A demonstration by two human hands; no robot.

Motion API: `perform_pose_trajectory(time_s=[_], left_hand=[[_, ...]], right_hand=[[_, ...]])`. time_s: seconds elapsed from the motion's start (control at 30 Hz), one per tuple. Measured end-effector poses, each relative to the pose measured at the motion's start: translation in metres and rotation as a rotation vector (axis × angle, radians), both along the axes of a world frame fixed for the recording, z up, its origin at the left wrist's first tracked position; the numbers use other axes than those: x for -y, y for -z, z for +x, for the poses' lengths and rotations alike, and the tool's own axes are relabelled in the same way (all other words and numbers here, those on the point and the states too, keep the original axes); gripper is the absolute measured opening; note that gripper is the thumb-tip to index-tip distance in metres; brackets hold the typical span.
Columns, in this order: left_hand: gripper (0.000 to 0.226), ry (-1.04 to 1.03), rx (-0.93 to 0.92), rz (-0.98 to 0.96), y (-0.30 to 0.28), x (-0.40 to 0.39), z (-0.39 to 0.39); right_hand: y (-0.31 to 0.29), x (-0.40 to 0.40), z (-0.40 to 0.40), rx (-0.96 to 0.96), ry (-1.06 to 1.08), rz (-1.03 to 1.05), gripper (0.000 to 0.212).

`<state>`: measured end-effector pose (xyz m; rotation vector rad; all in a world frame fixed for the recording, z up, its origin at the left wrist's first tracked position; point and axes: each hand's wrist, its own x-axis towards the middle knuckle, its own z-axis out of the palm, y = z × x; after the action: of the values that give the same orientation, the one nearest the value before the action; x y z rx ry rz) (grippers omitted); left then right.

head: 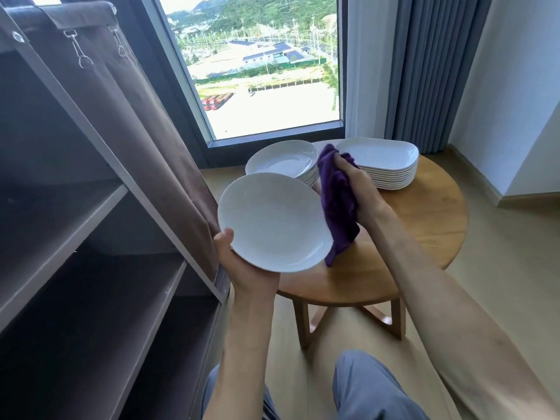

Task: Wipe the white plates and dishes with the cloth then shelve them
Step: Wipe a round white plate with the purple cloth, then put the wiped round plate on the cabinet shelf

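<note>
**Desk:** What does the frame show, for the caption?

**Photographer:** A seated person by a high window wipes a white plate (274, 222) over a round wooden table (424, 213). The left hand (239, 262) grips the plate by its near rim, thumb hooked over the edge, fingers hidden beneath. The right hand (353, 189) is bunched around a purple cloth (336, 204), which hangs against the plate's right edge.

**Desk:** And the rest of the crockery?

**Photographer:** Two piles on the table behind the hands: a stack of round plates (281, 160) at the left, a stack of oblong dishes (381, 165) at the right. The held plate is off the table, tilted toward the camera.

**Desk:** Which step is this?

**Photographer:** The wiping, I'd judge, and early in the job. The shelf unit (91, 225) at the person's left shows only bare boards in what the frame takes in, and both stacks look tall.

**Desk:** What does the next move need?

**Photographer:** In my reading, a pass of the cloth across the face of the plate, then probably the underside, which calls for the left hand to turn it without losing its rim hold. After that the plate goes left onto a shelf; the brown curtain (130, 116) is drawn aside at the unit's front, so the way in looks open
</note>
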<state>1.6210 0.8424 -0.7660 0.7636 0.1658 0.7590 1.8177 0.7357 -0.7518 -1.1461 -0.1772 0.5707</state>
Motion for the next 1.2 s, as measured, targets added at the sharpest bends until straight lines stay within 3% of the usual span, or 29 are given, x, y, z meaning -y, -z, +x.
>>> perform_pose_trajectory(time_s=[0.07,0.13,0.17,0.23,0.3,0.37,0.4,0.47,0.6,0.67,0.7,0.77,0.87,1.0,1.07,1.2], left_hand=[[0.065,0.027,-0.008,-0.028,0.005,-0.001,0.001],[0.066,0.061,-0.025,-0.049,0.009,0.000,0.002],[0.064,0.073,-0.044,-0.068,0.009,-0.001,0.003],[0.058,0.113,-0.102,-0.115,0.005,-0.007,0.005],[0.060,0.119,-0.144,-0.144,-0.002,-0.011,0.007],[0.065,0.067,-0.149,-0.152,-0.007,-0.012,0.007],[0.066,0.028,-0.152,-0.149,-0.008,-0.012,0.007],[0.067,-0.030,-0.165,-0.137,-0.008,-0.011,0.005],[0.063,-0.093,-0.133,-0.143,-0.014,-0.012,0.000],[0.064,-0.104,-0.101,-0.144,-0.021,-0.013,0.001],[0.064,-0.115,-0.091,-0.136,-0.025,-0.015,0.002],[0.062,-0.145,-0.086,-0.123,-0.037,-0.021,0.003],[0.059,-0.226,-0.117,-0.109,-0.055,-0.029,0.003],[0.046,-0.371,-0.116,-0.046,-0.078,-0.038,-0.017],[0.048,-0.522,-0.211,0.015,-0.091,-0.042,-0.033],[0.061,-0.833,-0.354,0.193,-0.114,-0.052,-0.077]], right_hand=[[0.008,0.007,-0.005,-0.227,-0.143,0.256,0.026],[0.014,0.011,-0.010,-0.418,-0.139,0.431,0.019],[0.018,0.013,-0.008,-0.452,-0.068,0.468,0.035],[0.017,0.016,-0.005,-0.423,-0.035,0.488,0.064],[0.008,0.018,-0.010,-0.282,-0.027,0.437,0.052],[0.004,0.015,-0.006,-0.271,-0.009,0.404,0.038],[0.004,0.013,-0.002,-0.282,0.010,0.353,0.033],[0.009,0.011,0.007,-0.139,0.113,-0.015,0.026],[0.016,0.007,0.004,0.246,0.064,-0.889,0.056],[0.013,0.000,-0.004,0.413,0.121,-1.000,0.059],[0.008,-0.005,-0.009,0.464,0.191,-0.919,0.056],[-0.006,-0.016,-0.023,0.432,0.311,-0.537,0.051],[-0.032,-0.030,-0.050,0.163,0.091,0.020,0.055],[-0.056,-0.064,-0.092,0.129,-0.045,0.142,0.067],[-0.062,-0.084,-0.116,0.110,-0.070,0.151,0.072],[-0.068,-0.122,-0.166,0.070,-0.141,0.145,0.054]])
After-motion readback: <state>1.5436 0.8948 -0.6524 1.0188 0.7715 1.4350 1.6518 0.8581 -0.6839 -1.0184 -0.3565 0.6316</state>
